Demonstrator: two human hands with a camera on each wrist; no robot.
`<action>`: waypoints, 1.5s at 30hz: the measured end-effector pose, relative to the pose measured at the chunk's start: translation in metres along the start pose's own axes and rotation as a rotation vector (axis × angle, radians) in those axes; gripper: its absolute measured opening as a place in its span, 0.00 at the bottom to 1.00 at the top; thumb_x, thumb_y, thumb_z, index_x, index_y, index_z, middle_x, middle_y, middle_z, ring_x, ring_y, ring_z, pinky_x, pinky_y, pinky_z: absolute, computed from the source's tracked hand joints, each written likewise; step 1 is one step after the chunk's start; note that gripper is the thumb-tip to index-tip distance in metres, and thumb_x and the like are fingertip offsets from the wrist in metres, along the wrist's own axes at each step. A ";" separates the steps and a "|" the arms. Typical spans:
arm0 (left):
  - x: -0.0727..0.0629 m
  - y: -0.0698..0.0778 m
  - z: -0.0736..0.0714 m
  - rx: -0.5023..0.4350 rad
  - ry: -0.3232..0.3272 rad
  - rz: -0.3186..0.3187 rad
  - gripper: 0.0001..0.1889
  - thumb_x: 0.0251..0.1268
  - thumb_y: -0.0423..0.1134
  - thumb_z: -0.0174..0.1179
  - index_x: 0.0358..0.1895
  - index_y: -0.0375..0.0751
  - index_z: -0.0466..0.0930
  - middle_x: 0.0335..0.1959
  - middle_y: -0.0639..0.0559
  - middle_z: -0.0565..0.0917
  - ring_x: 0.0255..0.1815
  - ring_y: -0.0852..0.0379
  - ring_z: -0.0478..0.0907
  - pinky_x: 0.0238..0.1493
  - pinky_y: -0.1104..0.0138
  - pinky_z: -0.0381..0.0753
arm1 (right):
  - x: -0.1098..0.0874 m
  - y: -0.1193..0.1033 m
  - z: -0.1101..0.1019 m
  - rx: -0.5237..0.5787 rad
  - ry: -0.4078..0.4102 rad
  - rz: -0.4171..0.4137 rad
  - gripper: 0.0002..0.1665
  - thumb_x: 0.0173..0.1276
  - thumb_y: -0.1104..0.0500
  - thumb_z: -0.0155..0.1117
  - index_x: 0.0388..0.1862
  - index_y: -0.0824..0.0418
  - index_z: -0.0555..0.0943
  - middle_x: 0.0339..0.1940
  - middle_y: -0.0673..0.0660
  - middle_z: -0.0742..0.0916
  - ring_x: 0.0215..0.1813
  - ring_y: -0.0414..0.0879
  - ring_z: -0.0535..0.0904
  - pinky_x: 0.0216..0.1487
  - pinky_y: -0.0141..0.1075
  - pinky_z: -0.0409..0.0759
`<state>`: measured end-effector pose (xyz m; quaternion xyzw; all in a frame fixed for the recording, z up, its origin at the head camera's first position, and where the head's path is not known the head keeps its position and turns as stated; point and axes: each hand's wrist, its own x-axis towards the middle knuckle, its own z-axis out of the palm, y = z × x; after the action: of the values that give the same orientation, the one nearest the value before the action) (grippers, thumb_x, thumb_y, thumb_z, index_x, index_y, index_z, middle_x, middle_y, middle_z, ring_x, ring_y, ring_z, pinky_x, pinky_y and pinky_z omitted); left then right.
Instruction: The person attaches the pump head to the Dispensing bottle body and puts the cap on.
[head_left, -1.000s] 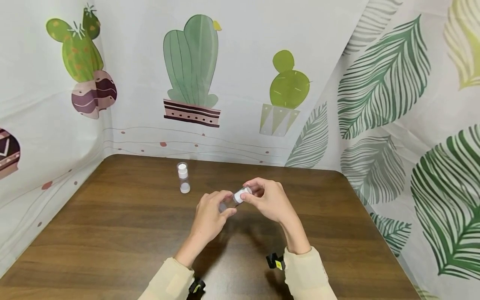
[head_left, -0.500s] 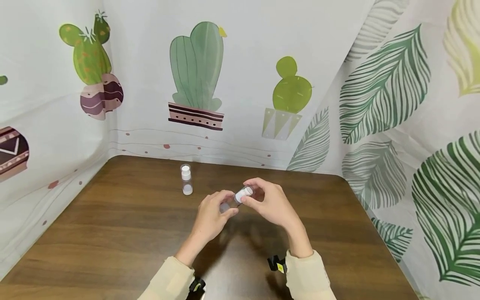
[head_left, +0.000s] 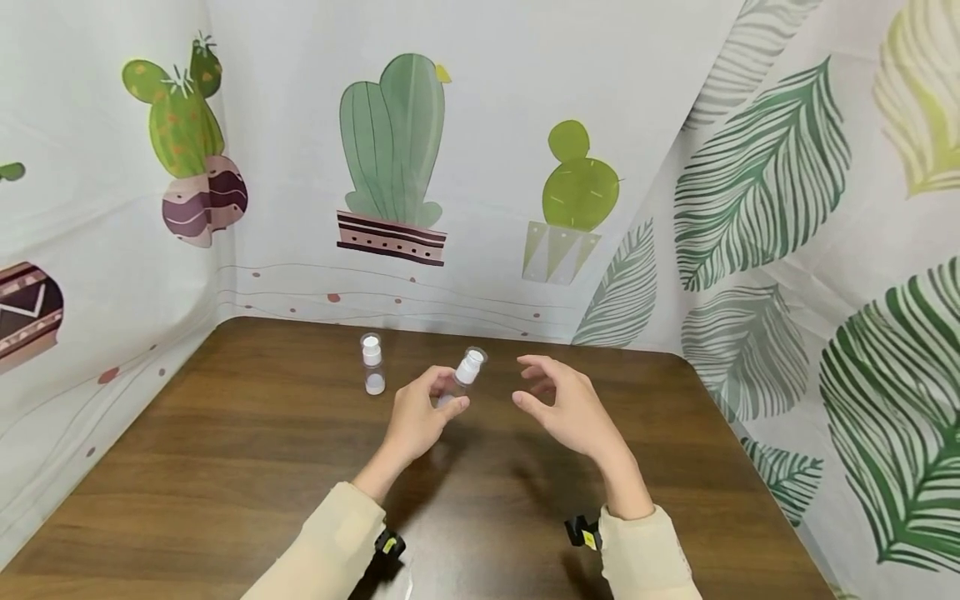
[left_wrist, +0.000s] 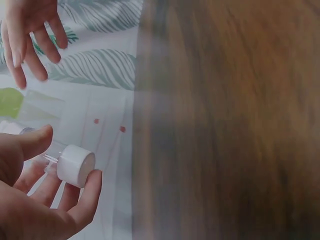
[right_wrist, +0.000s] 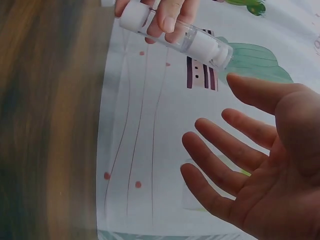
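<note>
My left hand [head_left: 420, 417] grips a small clear bottle with a white pump top [head_left: 470, 367] by its lower body, tilted to the right above the table. A clear cap covers the white top. In the right wrist view the whole bottle [right_wrist: 170, 35] shows, white at both ends, with the left fingers around its middle. The left wrist view shows its white base [left_wrist: 76, 166] by the little finger. My right hand [head_left: 566, 404] is apart from the bottle, to its right, fingers spread and holding nothing. A similar bottle [head_left: 372, 365] stands upright further back on the left.
The brown wooden table [head_left: 262, 467] extends under both hands. Behind it and along the sides hangs a white cloth [head_left: 300, 292] printed with cacti and leaves. Each wrist carries a small black strap mount.
My right hand has let go of the bottle's top end and moved off to the right. The left hand keeps the bottle, which now points more upward.
</note>
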<state>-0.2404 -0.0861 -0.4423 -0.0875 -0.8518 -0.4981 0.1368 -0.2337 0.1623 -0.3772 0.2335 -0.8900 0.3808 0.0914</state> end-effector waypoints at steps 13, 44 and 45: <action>0.038 -0.023 0.002 0.039 0.020 -0.080 0.23 0.64 0.39 0.76 0.59 0.41 0.80 0.52 0.43 0.91 0.52 0.42 0.86 0.56 0.46 0.79 | -0.006 0.019 -0.006 -0.110 0.047 0.015 0.30 0.69 0.59 0.76 0.69 0.58 0.81 0.60 0.58 0.88 0.58 0.58 0.86 0.61 0.57 0.81; 0.058 -0.054 0.001 0.110 -0.018 -0.175 0.28 0.65 0.37 0.75 0.63 0.36 0.73 0.57 0.35 0.87 0.60 0.39 0.85 0.64 0.46 0.78 | -0.025 0.030 0.006 -0.162 0.038 0.045 0.30 0.69 0.58 0.77 0.69 0.57 0.81 0.65 0.56 0.86 0.65 0.59 0.82 0.63 0.59 0.79; 0.057 -0.053 0.001 0.110 -0.028 -0.177 0.29 0.64 0.37 0.76 0.64 0.35 0.73 0.59 0.35 0.87 0.61 0.39 0.84 0.64 0.47 0.78 | -0.026 0.030 0.005 -0.160 0.038 0.045 0.30 0.69 0.58 0.77 0.69 0.57 0.81 0.65 0.57 0.86 0.65 0.60 0.82 0.63 0.59 0.79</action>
<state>-0.3102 -0.1105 -0.4681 -0.0112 -0.8841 -0.4593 0.0847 -0.2254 0.1853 -0.4089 0.1983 -0.9207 0.3147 0.1181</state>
